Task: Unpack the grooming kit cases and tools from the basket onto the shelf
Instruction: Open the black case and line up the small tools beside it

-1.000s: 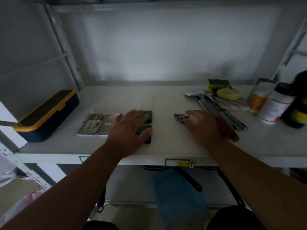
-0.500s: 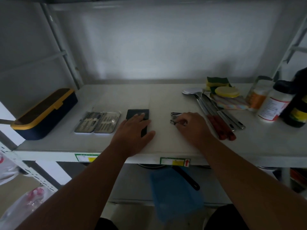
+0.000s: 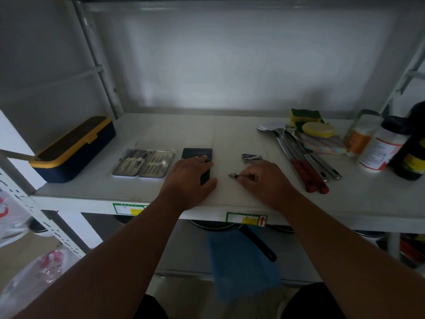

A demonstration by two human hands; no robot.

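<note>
On the white shelf an open grooming kit case lies flat, its metal tools showing. Just right of it sits a black closed case; my left hand rests flat on its near part with fingers spread. My right hand pinches a small metal grooming tool against the shelf near the front edge. Two nail clippers lie just behind that hand. No basket is in view.
A navy and yellow box stands at the shelf's left end. Ladles and red-handled utensils, sponges, a yellow lid and bottles crowd the right. A blue cloth and a pan handle hang below.
My right hand drew back toward the front edge with one small metal tool, leaving the clippers behind. My left hand slid nearer on the black case.
</note>
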